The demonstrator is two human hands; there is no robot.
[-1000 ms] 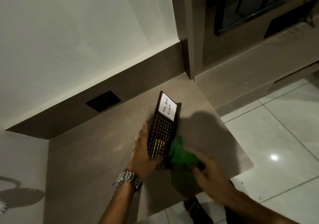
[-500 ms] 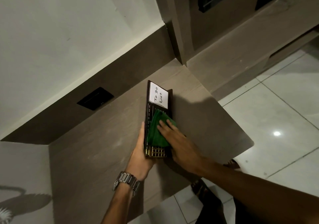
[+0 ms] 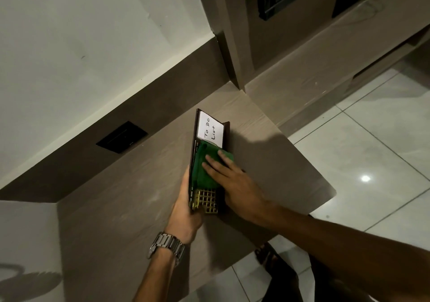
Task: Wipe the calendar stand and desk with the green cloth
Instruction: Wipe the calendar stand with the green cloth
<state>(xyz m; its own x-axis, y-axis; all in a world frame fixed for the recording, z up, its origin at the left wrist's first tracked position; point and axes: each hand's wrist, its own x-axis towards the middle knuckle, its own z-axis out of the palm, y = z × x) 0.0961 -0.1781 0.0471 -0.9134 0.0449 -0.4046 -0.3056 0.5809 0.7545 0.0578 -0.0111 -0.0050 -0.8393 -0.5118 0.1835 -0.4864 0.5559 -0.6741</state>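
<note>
The stand (image 3: 207, 162) sits on the desk (image 3: 130, 199), between my two hands. My left hand (image 3: 183, 211) is curled around its left edge and near corner, gripping it; a metal watch (image 3: 166, 245) is on that wrist. My right hand (image 3: 235, 185) lies flat, fingers (image 3: 213, 163) spread and extended, pressing the cloth (image 3: 204, 164) against the face of the stand. The cloth covers the middle of the calendar grid; gold grid squares show just below it, beside the right palm. Beyond the right fingertips, a white card (image 3: 210, 131) reading "To Do List" occupies the far end of the stand, its near edge touching the cloth. A black wall plate (image 3: 122, 137) is set in the brown panel well beyond the left hand. Tiled floor (image 3: 363, 162) lies to the right of the right arm.
</note>
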